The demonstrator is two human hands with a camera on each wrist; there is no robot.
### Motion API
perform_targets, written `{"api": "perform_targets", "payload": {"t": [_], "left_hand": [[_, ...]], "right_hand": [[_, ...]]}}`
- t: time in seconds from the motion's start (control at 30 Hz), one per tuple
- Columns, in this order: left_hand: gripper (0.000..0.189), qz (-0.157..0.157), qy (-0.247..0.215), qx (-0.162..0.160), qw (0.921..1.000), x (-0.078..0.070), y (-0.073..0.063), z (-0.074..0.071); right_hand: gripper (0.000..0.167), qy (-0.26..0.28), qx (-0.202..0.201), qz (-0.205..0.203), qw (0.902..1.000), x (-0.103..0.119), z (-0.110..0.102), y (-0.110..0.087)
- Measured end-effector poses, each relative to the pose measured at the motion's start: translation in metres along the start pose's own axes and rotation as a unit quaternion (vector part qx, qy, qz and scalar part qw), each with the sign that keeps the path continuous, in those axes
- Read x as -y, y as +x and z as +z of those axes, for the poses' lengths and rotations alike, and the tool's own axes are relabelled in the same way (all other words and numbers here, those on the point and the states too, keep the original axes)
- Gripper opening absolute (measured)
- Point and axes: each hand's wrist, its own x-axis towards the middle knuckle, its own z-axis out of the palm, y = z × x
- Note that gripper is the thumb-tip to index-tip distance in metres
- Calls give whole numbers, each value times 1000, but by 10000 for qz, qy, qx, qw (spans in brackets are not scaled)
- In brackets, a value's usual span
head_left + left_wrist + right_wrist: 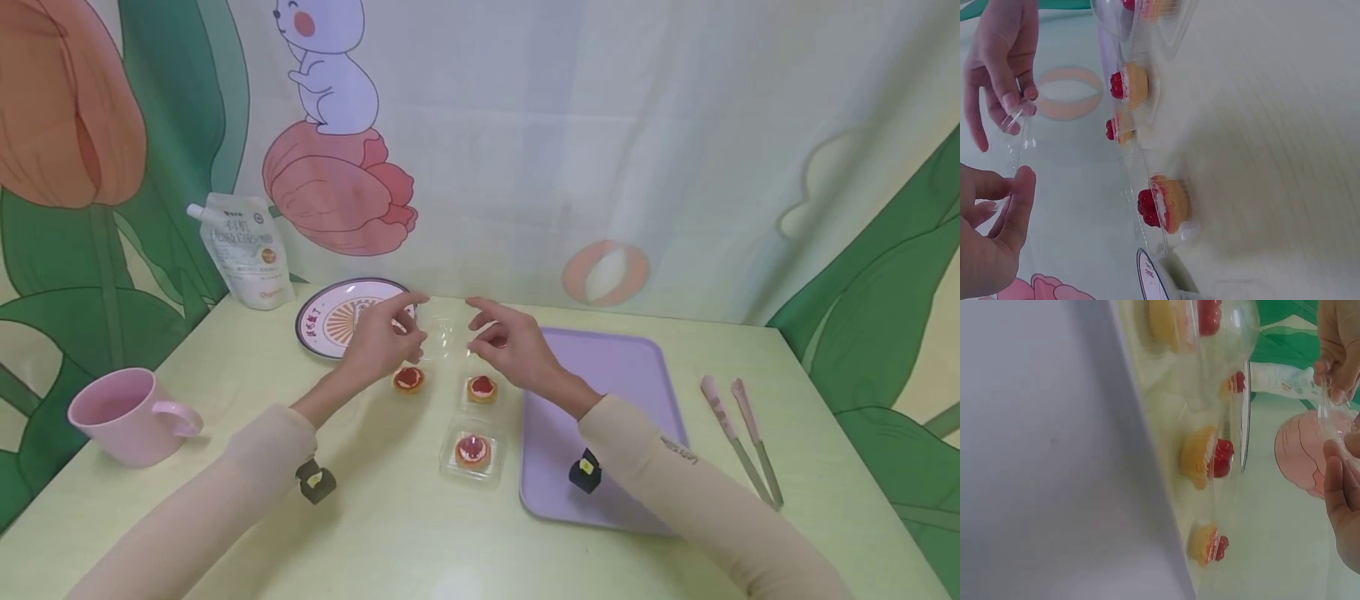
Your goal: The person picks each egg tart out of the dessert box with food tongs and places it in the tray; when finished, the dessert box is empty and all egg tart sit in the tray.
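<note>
**One tart unwrapped, two still boxed**

Held aloft between both hands: a clear plastic lid (444,333), lifted above the table (390,533), just in front of the patterned plate (330,321). Left hand (382,342) curled, thumb and fingertips pinching the lid's left edge; right hand (510,346) likewise curled, pinching the right edge, remaining fingers loosely bent. Seen from the left wrist as a thin transparent shell nipped between fingertips (1019,187) of both hands.

Done, judging by the layout: one jam tart (408,379) bare on the table below the left hand, out of any visible packaging. Left to do, apparently: a second tart (482,388) resting in a clear tray under the right hand, and a third tart (473,450) nearer the body, still inside its closed clear box. Plate and purple tray (607,375) both without tarts, so nothing yet served out. Roughly a third of the unpacking finished, on that reading.

Off to the sides and untouched: pink mug (131,412), white pouch (243,250), tongs (738,437).
</note>
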Motion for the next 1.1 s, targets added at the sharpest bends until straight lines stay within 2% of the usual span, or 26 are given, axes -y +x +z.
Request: {"api": "perform_targets", "payload": {"t": [0.13,0.27,0.43,0.6,0.9,1.1], "left_hand": [[52,-296,46,227,9993,6,-6,-9],[52,-552,-73,422,9976,13,-13,-19],[55,-692,-482,703,9940,20,-22,-26],[53,-1012,-429,930,9896,25,-32,-28],[55,-1150,-382,1298,9841,34,-50,-32],[55,-1133,-303,1419,9829,42,-61,-35]], "right_hand": [[59,-299,349,-27,9989,2,7,-1],[70,-607,774,-301,9947,3,16,-1],[76,-1175,1076,-638,9852,5,26,-3],[81,-1555,1396,-749,9751,10,35,-6],[87,-1613,2120,-405,9630,19,48,-12],[84,-1906,2341,-240,9531,29,58,-15]]}}
